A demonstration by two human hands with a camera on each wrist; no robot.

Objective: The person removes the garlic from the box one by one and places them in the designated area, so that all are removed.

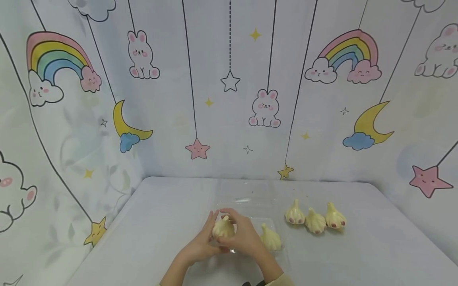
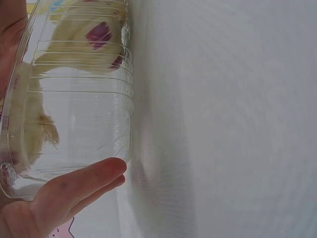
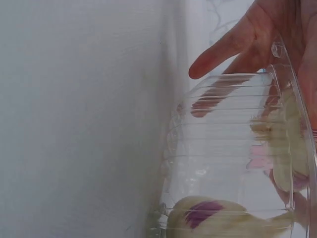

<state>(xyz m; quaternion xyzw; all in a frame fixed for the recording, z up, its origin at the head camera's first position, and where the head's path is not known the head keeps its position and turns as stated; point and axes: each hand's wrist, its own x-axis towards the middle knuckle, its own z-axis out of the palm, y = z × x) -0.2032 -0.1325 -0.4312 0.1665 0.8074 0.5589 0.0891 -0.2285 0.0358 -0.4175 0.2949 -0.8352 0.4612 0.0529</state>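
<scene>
My right hand (image 1: 244, 236) pinches a pale garlic bulb (image 1: 222, 228) between thumb and curled fingers, with its stem upward. Along the bulb's left side, my left hand (image 1: 202, 244) has its fingers straight and its thumb stretched toward the near side. Beneath them stands a clear plastic box (image 1: 262, 219) with its lid (image 1: 245, 192) folded back. A second garlic bulb (image 1: 270, 238) sits in the box's right part. In the left wrist view, left-hand fingers (image 2: 84, 186) lie beside the box's end wall. The held bulb (image 3: 287, 139) shows behind the clear wall in the right wrist view.
To the right of the box, three garlic bulbs with purplish marks stand on the white table (image 1: 161, 214): the left one (image 1: 295, 214), the middle one (image 1: 315, 221) and the right one (image 1: 334, 217). A printed cloth (image 1: 229, 119) hangs behind.
</scene>
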